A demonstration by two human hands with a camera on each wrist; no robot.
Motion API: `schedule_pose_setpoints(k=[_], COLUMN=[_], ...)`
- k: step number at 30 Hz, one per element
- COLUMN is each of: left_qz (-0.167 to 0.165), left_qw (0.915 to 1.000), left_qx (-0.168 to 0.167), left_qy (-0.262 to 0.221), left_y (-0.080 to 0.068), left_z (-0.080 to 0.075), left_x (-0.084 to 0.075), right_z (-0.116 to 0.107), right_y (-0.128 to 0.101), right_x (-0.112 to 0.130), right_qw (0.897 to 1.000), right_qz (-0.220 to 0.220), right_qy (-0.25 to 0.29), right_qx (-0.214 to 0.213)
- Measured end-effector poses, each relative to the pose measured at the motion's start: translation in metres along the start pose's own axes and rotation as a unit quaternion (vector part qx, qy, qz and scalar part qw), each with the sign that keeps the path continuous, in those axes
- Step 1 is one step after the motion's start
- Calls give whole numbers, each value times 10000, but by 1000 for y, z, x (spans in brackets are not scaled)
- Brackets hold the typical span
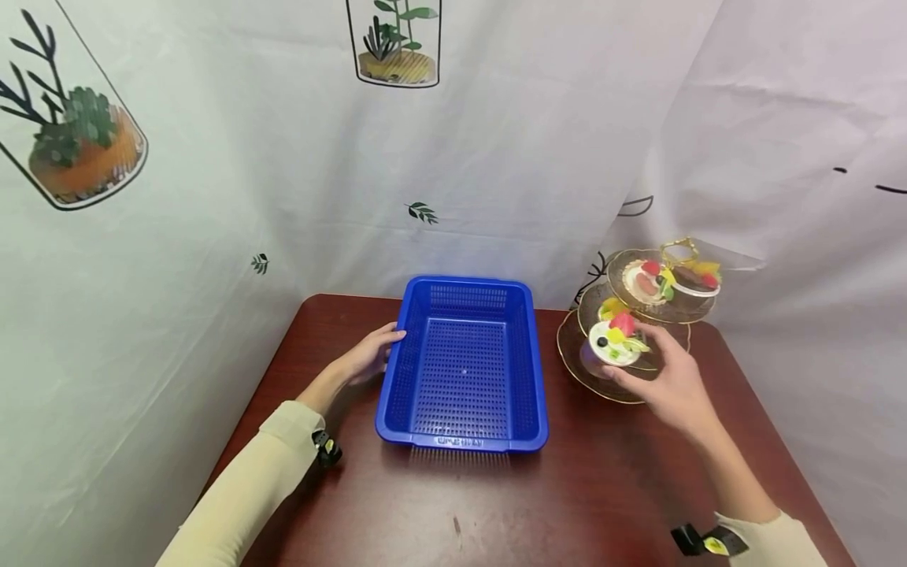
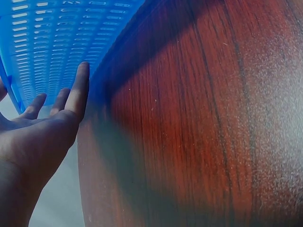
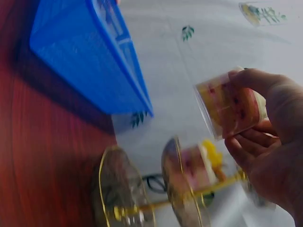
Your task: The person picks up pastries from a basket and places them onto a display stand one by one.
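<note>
At the left, the left hand [image 1: 368, 358] rests against the outer wall of the blue basket [image 1: 464, 366], its fingers fairly straight and spread, touching the basket's left rim and gripping nothing; the left wrist view shows the same open fingers [image 2: 78, 92] laid along the slotted blue wall [image 2: 57, 42]. The basket stands on the dark red wooden table [image 1: 602, 488], about in the middle, and its perforated floor shows nothing inside.

Further right stands a tiered dessert stand [image 1: 638, 331] of glass plates with gold rims, near the table's far right corner and well apart from the basket. Its top plate carries two small cakes [image 1: 669, 279] with fruit toppings, and another yellow-topped piece shows on the middle tier.

At the far right, the right hand [image 1: 673, 382] holds a cup dessert [image 1: 616, 342], white-topped with red, yellow and dark fruit pieces, thumb and fingers curled round its clear side. The right wrist view shows the cup [image 3: 229, 106] pinched in the fingers and lifted clear of the plates, beside the stand's lower tiers.

Judged from this, the work looks to be at its start: one cup is in hand just off the stand, nothing lies in the basket, and at least three pieces remain on the tiers
</note>
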State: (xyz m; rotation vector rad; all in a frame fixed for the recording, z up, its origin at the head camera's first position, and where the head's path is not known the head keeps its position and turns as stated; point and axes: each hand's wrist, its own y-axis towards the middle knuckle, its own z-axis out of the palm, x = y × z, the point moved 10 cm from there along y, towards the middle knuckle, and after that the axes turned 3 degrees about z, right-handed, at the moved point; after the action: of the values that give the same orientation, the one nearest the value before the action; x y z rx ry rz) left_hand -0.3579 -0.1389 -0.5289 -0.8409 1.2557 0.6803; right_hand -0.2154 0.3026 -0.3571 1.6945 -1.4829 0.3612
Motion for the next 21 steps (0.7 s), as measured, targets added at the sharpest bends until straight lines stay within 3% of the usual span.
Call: schedule_pose_setpoints(k=[11, 21], left_qz=[-19, -89], left_qw=[9999, 9997], left_qx=[-52, -125], left_qy=[-123, -179], left_y=[2, 3], left_z=[1, -1], left_x=[0, 4], right_z=[-40, -49], right_y=[-20, -17], right_x=[-49, -85], right_qw=[9953, 9937], right_qz=[707, 1031], right_qy=[-649, 336], right_qx=[143, 281])
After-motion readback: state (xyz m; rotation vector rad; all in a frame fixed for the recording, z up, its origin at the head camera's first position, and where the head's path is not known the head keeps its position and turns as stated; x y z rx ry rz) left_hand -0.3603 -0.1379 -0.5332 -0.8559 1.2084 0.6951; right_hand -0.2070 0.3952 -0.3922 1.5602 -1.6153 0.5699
